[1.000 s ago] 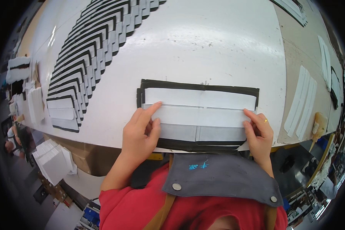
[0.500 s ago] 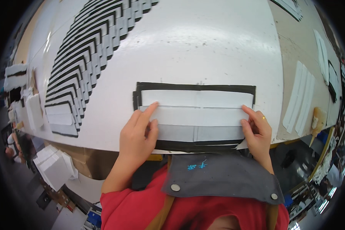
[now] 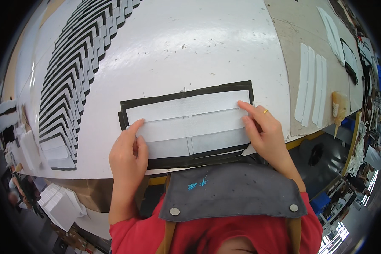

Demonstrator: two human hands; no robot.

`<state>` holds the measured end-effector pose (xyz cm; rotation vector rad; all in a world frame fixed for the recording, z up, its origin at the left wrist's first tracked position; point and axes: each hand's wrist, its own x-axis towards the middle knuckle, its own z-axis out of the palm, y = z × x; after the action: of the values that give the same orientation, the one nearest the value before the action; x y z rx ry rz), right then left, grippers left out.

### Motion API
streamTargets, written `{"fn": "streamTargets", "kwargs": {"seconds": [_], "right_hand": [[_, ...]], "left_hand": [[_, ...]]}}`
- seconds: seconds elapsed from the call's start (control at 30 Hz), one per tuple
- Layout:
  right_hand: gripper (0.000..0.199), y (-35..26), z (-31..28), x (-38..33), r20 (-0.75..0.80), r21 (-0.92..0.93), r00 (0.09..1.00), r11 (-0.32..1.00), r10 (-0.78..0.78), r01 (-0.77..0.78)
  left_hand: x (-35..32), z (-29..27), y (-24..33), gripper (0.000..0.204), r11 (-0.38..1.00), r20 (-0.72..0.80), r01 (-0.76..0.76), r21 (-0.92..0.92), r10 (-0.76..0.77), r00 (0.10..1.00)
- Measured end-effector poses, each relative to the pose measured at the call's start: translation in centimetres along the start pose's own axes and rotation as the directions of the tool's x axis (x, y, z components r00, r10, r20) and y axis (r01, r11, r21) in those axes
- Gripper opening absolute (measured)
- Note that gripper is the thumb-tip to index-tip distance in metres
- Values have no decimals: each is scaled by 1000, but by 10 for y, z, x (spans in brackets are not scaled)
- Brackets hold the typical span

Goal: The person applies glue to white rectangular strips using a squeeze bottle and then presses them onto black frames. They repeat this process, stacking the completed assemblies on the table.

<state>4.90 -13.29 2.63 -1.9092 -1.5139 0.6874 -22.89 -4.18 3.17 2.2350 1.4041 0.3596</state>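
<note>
A rectangular panel piece [image 3: 156, 131] lies on the white table near its front edge. White backing strips cover most of it, and a black border shows around them. Another dark-edged layer peeks out beneath at the left and front. My left hand [image 3: 129, 154] rests at the panel's left end, index fingertip on the white strip, thumb apart from it and the other fingers curled. At the right end, the index finger and thumb of my right hand [image 3: 264, 129] touch the strips, spread apart. A ring is on one of its fingers. Neither hand grips anything visible.
A long overlapping row of black-edged white pieces [image 3: 72, 89] runs along the table's left. White strips [image 3: 311, 84] and a glue bottle [image 3: 339, 106] lie on the beige board at right. White blocks [image 3: 61, 205] are stacked below the table at left.
The view has turned, so the table and panel appear tilted and shifted left. My left fingertips are nearer the panel's left end; both hands remain on the panel.
</note>
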Motion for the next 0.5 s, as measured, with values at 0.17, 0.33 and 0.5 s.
{"fn": "streamTargets", "kwargs": {"seconds": [0.17, 0.33, 0.5], "right_hand": [[19, -8, 4, 33, -85, -67, 958, 961, -275, 270], [15, -24, 33, 61, -29, -120, 897, 893, -441, 435], [16, -20, 41, 69, 58, -107, 928, 922, -369, 373]], "left_hand": [[21, 5, 14, 26, 962, -44, -262, 78, 266, 963], [37, 24, 30, 29, 827, 10, -561, 35, 561, 828], [38, 34, 29, 32, 793, 35, -607, 48, 606, 795]]}}
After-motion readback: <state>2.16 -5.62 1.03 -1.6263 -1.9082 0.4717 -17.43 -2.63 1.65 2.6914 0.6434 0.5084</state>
